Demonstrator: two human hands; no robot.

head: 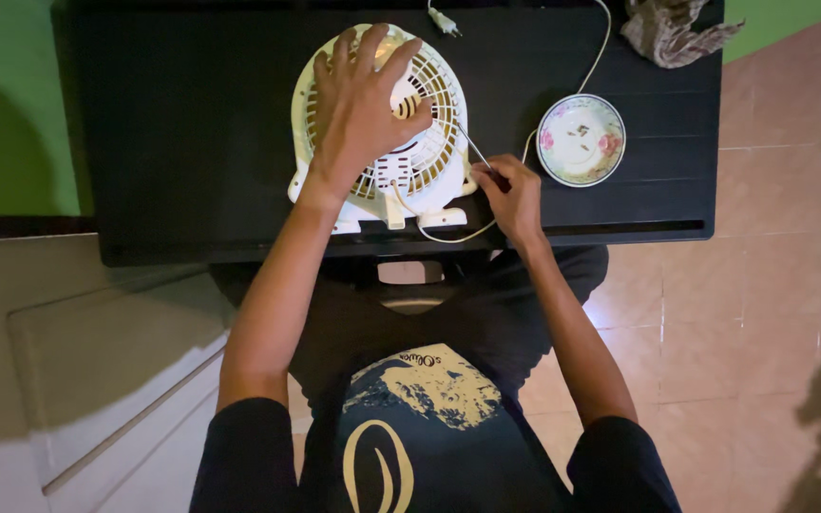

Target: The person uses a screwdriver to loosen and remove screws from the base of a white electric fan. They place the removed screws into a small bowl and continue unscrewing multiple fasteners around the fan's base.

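A small cream-white table fan [429, 161] lies flat on a black table [182, 142], grille facing up. My left hand [363, 104] is spread flat on the grille, pressing down on it. My right hand [510, 190] sits at the fan's right side, fingers pinched on a thin metal screwdriver [472, 147] whose tip points at the fan's edge. The fan's white cord [593, 57] loops from under my right hand up to a plug [444, 19] at the table's far edge.
A small floral bowl [581, 139] holding a few small dark bits stands to the right of the fan. A crumpled cloth [672, 30] lies at the far right corner. Tiled floor lies to the right, a white cabinet to the left.
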